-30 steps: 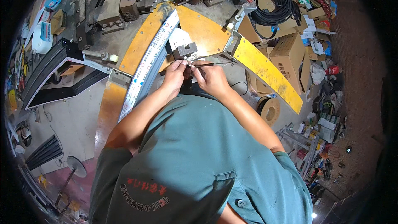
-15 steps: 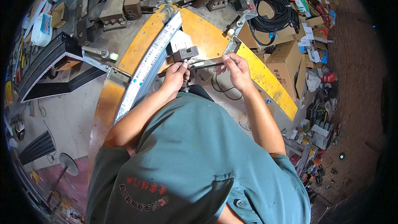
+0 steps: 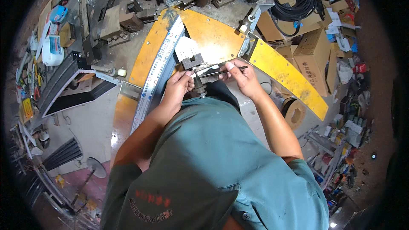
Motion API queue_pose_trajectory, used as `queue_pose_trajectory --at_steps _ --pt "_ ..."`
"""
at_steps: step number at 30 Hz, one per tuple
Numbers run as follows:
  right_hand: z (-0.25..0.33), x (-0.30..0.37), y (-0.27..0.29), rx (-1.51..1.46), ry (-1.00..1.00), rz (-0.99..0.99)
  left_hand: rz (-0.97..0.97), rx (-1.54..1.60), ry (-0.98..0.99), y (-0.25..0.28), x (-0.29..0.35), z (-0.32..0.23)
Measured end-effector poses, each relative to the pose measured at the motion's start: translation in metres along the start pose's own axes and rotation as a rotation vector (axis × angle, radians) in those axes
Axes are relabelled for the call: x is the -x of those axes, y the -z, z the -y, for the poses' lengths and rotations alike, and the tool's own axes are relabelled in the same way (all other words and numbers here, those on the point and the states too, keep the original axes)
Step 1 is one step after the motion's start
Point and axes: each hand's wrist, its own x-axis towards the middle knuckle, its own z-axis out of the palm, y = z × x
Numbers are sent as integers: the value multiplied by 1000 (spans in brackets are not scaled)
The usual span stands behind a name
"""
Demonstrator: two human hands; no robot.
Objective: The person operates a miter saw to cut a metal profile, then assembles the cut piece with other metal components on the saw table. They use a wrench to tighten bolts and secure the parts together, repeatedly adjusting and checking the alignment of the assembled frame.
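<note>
My right hand pinches a thin black rod. One end juts out past my fingers on the right, and the other runs toward my left hand. My left hand is closed, thumb against fingers, beside a pale narrow strip that lies along the rod; what it grips is partly hidden. Between the hands and just beyond them is a dark metal clamp block with a notch, its screw pointing toward my body. A long profile in printed film slants over the yellow table plate to the left.
Metal blocks and fixtures crowd the far bench. A yellow arm extends to the right, near cardboard boxes and a coil of black hose. Black frame profiles and a white jug stand left.
The view has shifted a little. The rod now sticks out to the right of my right hand; its end past my left hand no longer shows. My hands stay close together.
</note>
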Motion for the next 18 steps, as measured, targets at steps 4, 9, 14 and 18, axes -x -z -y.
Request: queue_pose_trajectory --at_steps 4,9,14,18 --pt "-12 -10 -9 133 94 52 -151 -60 -44 2 11 -12" --pt "-35 -33 -21 81 254 134 -321 -2 -138 -19 10 -17" --pt "-56 -62 -21 167 591 219 -488 171 -166 -40 -6 -13" --pt "-64 -76 -22 109 701 242 -542 173 -120 -49 -7 -14"
